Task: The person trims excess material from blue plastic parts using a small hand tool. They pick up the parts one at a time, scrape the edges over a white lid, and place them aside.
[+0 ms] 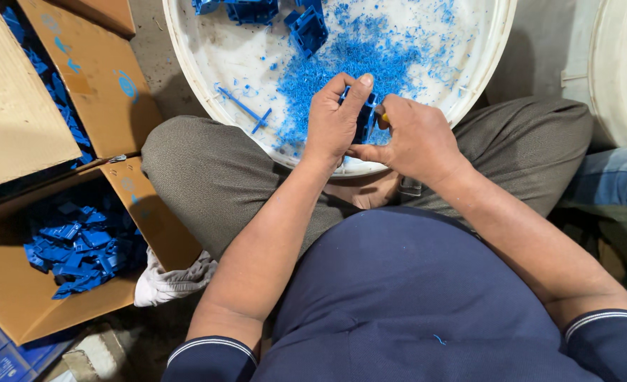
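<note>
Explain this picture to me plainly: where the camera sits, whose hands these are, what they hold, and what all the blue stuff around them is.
The camera is worn on a person's head and looks straight down, so you see their own arms, dark blue shirt and crossed legs. No machine is involved.

The left hand grips a small blue plastic part over a big white round tub. The right hand presses against the same part and seems to pinch a small tool with an orange tip, mostly hidden, so I cannot say what it is.

Inside the tub lie blue shavings, a thin blue plastic strip and a few more blue parts near the top edge.

To the person's left, an open cardboard box holds many similar blue pieces. A white cloth lies beside it.
</note>
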